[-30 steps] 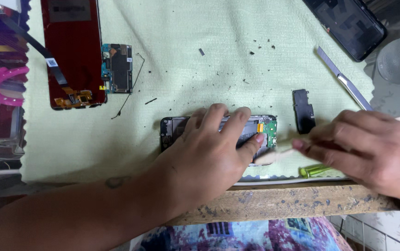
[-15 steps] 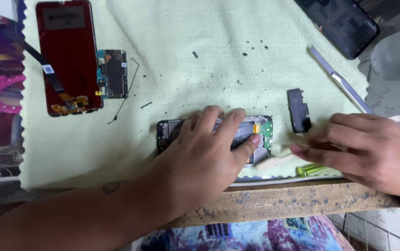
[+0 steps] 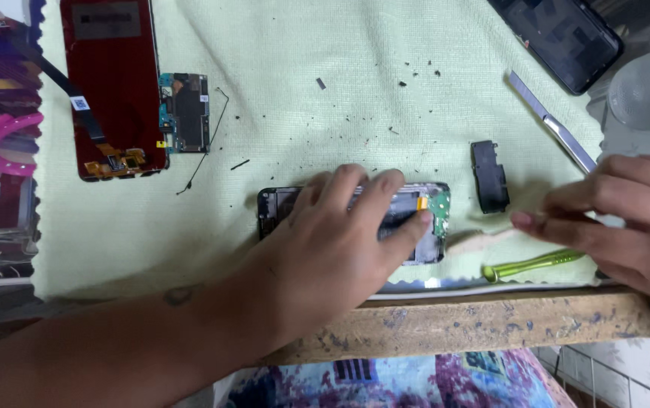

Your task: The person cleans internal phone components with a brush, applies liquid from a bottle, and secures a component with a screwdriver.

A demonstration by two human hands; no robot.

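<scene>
— At centre frame in the head view, what does the left hand (image 3: 332,242) do?

— Its grip lies spread flat, fingers pressing down on the opened phone frame (image 3: 434,215), which sits on the pale green cloth (image 3: 302,113) near the table (image 3: 491,325) edge (a small green board shows at the frame's right end).

— And lower right?

— The right hand (image 3: 620,219) pinches a thin tool between thumb and fingers, its pale tip pointing at the frame. A green screwdriver (image 3: 537,264) lies just below it, a black part (image 3: 490,175) above.

— Upper left?

— A red screen panel (image 3: 113,83) beside a small circuit board (image 3: 186,112).
</scene>
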